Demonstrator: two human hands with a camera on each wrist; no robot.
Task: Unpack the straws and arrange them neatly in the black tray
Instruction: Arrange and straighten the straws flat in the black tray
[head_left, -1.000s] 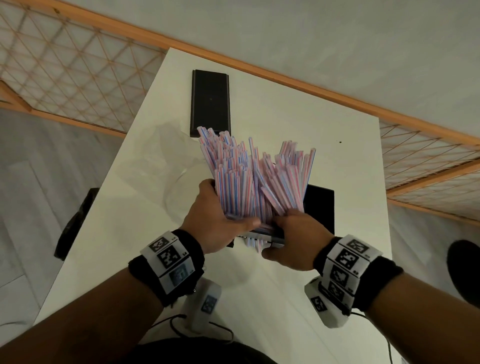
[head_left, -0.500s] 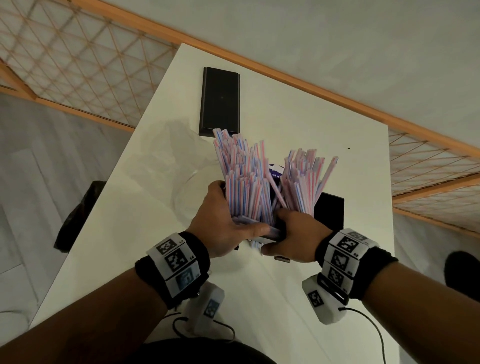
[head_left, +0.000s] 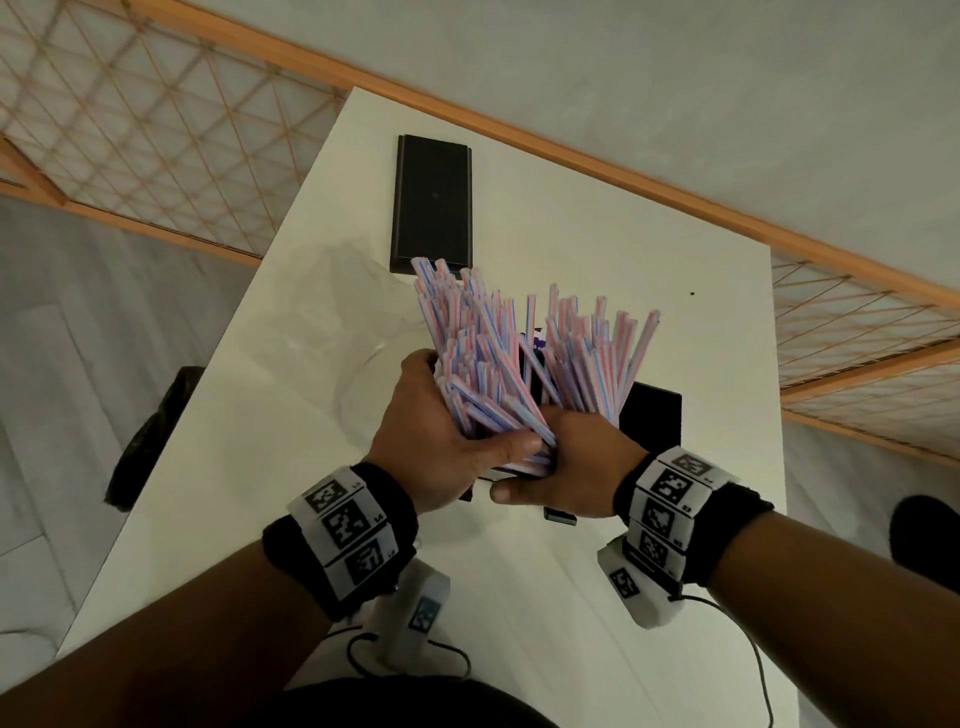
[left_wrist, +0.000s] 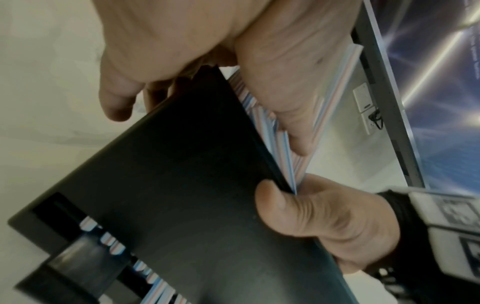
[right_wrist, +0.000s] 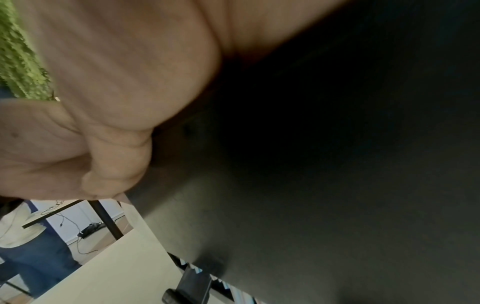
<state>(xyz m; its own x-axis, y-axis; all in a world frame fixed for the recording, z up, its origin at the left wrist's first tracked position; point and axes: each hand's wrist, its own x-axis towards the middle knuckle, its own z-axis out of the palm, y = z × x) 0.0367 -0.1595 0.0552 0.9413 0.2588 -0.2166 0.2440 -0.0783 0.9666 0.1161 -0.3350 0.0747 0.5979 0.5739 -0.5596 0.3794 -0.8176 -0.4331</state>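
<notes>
Pink-and-blue striped straws stand fanned out in two bundles over the near end of a black tray (head_left: 654, 421) on the white table. My left hand (head_left: 436, 447) grips the left bundle of straws (head_left: 478, 353) near its lower ends. My right hand (head_left: 566, 467) holds the right bundle of straws (head_left: 592, 358) against the tray. In the left wrist view the right thumb (left_wrist: 275, 205) presses on the tray's outer wall (left_wrist: 182, 185), with straws (left_wrist: 262, 117) squeezed just inside it. The right wrist view shows mostly palm and the dark tray wall (right_wrist: 311, 164).
A second long black tray (head_left: 434, 202) lies at the far side of the table. A crumpled clear plastic bag (head_left: 353, 322) sits left of the straws. The table edge (head_left: 171, 499) runs along the left, with a dark chair (head_left: 150, 431) beside it.
The single mass of straws has parted into two bundles with a gap between them. Both hands keep their grip at the tray's near end.
</notes>
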